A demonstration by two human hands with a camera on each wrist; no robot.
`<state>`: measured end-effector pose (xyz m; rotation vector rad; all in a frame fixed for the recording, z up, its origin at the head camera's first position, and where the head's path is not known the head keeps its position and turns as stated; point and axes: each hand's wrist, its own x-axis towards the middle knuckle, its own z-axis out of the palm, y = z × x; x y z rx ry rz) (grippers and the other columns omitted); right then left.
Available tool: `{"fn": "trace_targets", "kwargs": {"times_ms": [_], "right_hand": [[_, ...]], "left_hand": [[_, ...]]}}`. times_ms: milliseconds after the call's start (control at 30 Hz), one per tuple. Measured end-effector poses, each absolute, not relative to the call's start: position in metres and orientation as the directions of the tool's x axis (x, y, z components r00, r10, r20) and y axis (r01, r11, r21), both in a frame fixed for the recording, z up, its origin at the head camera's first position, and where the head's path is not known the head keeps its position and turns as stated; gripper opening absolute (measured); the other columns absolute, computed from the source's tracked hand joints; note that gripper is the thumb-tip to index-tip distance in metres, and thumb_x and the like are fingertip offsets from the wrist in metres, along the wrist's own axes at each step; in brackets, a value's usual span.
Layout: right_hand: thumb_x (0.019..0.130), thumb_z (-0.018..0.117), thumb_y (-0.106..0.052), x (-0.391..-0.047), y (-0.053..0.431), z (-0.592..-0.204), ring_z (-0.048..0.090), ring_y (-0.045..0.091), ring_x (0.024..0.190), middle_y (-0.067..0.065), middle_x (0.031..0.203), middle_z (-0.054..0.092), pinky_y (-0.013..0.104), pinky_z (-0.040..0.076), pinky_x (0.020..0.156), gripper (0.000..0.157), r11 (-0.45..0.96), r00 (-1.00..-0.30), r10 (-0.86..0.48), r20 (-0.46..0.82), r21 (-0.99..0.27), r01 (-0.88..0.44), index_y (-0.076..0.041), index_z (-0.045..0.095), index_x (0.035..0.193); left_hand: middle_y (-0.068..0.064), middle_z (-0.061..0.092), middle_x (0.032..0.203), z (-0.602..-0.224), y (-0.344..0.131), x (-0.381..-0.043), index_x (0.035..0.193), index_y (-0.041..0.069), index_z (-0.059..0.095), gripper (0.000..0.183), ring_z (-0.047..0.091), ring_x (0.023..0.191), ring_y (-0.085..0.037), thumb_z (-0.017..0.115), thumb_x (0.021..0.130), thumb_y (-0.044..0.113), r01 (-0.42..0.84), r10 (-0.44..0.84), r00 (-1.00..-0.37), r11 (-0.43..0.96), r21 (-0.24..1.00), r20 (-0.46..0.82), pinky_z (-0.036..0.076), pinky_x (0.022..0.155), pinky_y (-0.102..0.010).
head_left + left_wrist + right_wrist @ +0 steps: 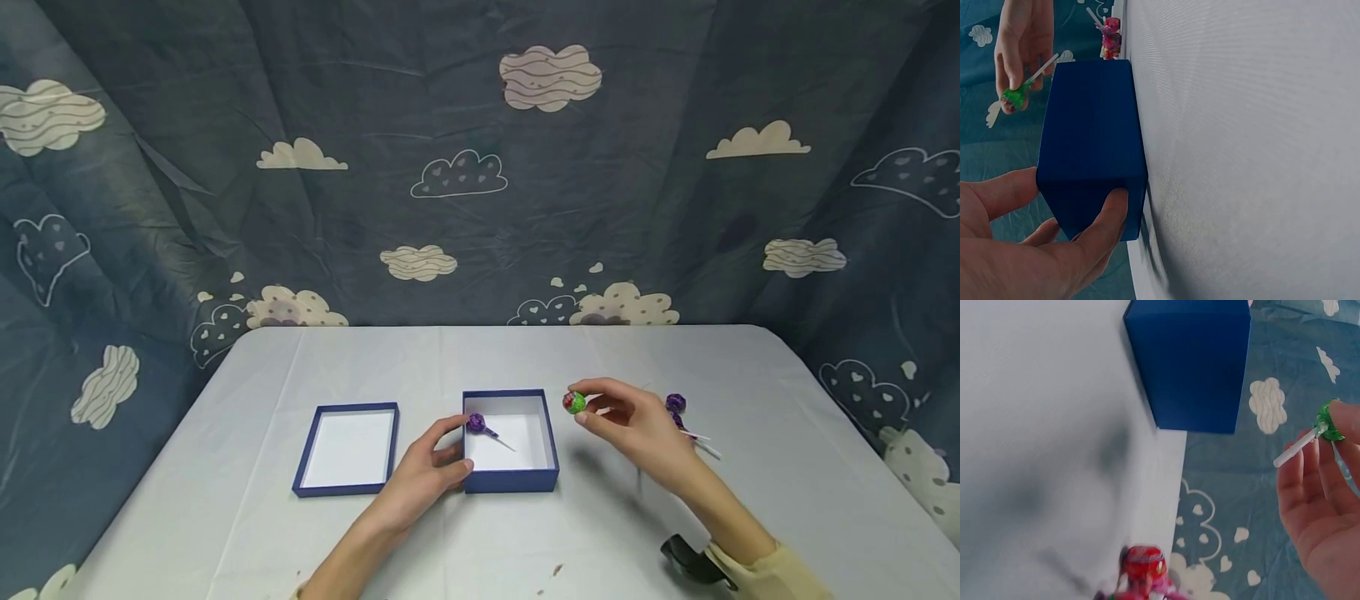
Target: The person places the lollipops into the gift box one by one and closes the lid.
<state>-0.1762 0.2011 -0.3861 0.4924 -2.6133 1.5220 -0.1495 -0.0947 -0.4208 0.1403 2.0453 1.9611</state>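
Observation:
A blue box (512, 481) with a white inside stands uncovered on the table. Inside it, near the left wall, lies a purple-wrapped lollipop (476, 423), its stick pointing toward the front right. My left hand (426, 468) holds the box at its left side, thumb by the front corner and a fingertip at the rim farther back. To the right of the box and above the table, my right hand (628, 423) pinches a green and red lollipop (574, 402) by its wrapped head. The white stick (1294, 452) of this lollipop shows in the right wrist view.
Left of the box lies its blue-edged lid (345, 490), white inside facing up. More purple-wrapped lollipops (676, 403) lie on the white-covered table (262, 533) beyond my right hand, partly hidden by it. A dark cloud-patterned curtain (450, 100) hangs behind.

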Motion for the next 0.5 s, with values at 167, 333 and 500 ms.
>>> {"fn": "trace_targets", "kwargs": {"times_ms": [167,333,500], "right_hand": [[0.091,0.072,-0.015,-0.18,0.191,-0.383,0.062,0.02,0.095,-0.001,0.109,0.068,0.027,0.054,0.078,0.031,0.397,-0.93,-0.275,0.245,-0.852,-0.342,-0.017,0.066,0.121],[0.092,0.071,-0.016,-0.183,0.182,-0.379,0.062,0.02,0.095,-0.003,0.111,0.067,0.029,0.054,0.08,0.03,0.361,-0.907,-0.325,0.269,-0.851,-0.382,-0.019,0.065,0.122],[0.092,0.071,-0.016,-0.186,0.17,-0.375,0.062,0.02,0.096,-0.002,0.111,0.067,0.03,0.054,0.082,0.029,0.331,-0.893,-0.362,0.266,-0.859,-0.39,-0.018,0.065,0.121]], "left_hand": [[-0.029,0.038,0.146,-0.421,-0.095,-0.15,0.147,0.013,0.043,0.059,0.044,0.131,-0.042,0.063,0.092,0.005,-0.128,0.283,-0.949,0.058,0.99,-0.14,0.051,0.092,-0.044],[-0.032,0.04,0.144,-0.423,-0.095,-0.151,0.147,0.011,0.042,0.059,0.046,0.129,-0.042,0.063,0.091,0.004,-0.109,0.291,-0.949,0.055,0.993,-0.12,0.052,0.091,-0.044],[-0.033,0.041,0.142,-0.423,-0.095,-0.151,0.147,0.009,0.042,0.059,0.046,0.128,-0.043,0.062,0.091,0.002,-0.109,0.294,-0.949,0.039,0.993,-0.115,0.051,0.091,-0.044]]}}
